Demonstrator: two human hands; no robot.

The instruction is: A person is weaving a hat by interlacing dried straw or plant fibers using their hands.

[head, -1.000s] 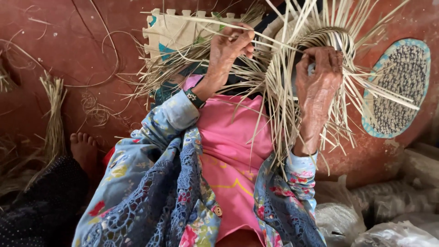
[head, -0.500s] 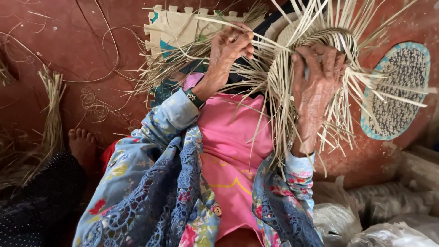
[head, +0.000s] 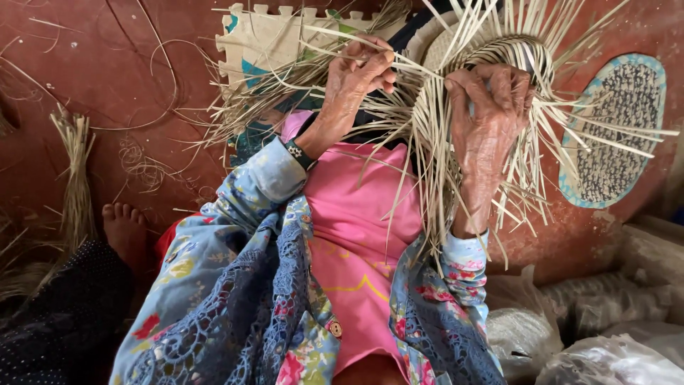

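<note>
**Woven centre done, long strands yet to be worked in**

Red-brown floor, strewn with stray fibres, lies under a seated person plaiting pale straw held up over the lap. At the top of the view the weave (head: 499, 53) already shows a tight, rounded patch, while many loose strips (head: 434, 178) fan out from it unworked, so by the look of it most of the piece remains to be made. The right hand (head: 491, 121) is closed on the edge of the woven patch, fingers curled over it. The left hand (head: 360, 71) pinches a few strips, drawn sideways. A foam mat (head: 263, 43) lies beyond, a straw bundle (head: 75, 178) to the left beside a bare foot (head: 127, 232), and a finished-looking oval mat (head: 616, 132) at right.
</note>
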